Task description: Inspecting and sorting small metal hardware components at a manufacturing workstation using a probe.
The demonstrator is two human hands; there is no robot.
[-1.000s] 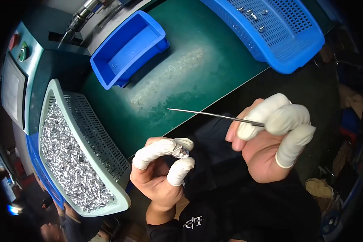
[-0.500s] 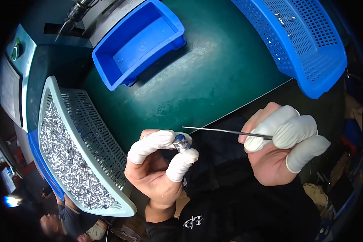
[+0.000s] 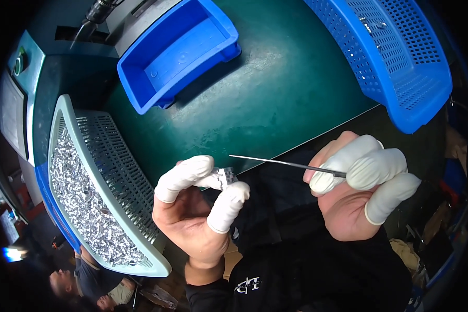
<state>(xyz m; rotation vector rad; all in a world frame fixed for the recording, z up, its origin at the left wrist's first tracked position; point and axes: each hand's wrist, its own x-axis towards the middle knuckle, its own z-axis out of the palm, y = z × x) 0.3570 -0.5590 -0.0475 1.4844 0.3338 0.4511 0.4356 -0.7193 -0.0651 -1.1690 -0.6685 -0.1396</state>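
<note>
Now left hand [image 3: 195, 208] pinches small metal part [image 3: 226, 178]; right hand [image 3: 361, 190] grips thin rod [image 3: 283, 164], tip seemingly just beside part.

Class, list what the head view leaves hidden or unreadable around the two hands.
- Small metal part: mostly covered by left hand fingertips.
- Thin rod: rear end buried in right hand.
- Blue basket: contents too small; far side cut off by the frame.

Overhead light falls bright on green table [image 3: 275, 93], soft glare at 12 o'clock. Metal bits in grey basket [image 3: 104, 171] sparkle at 9 o'clock. Corners black w/ heavy fisheye bend; 7 o'clock edge dim, blurred. Centre sharp.
</note>
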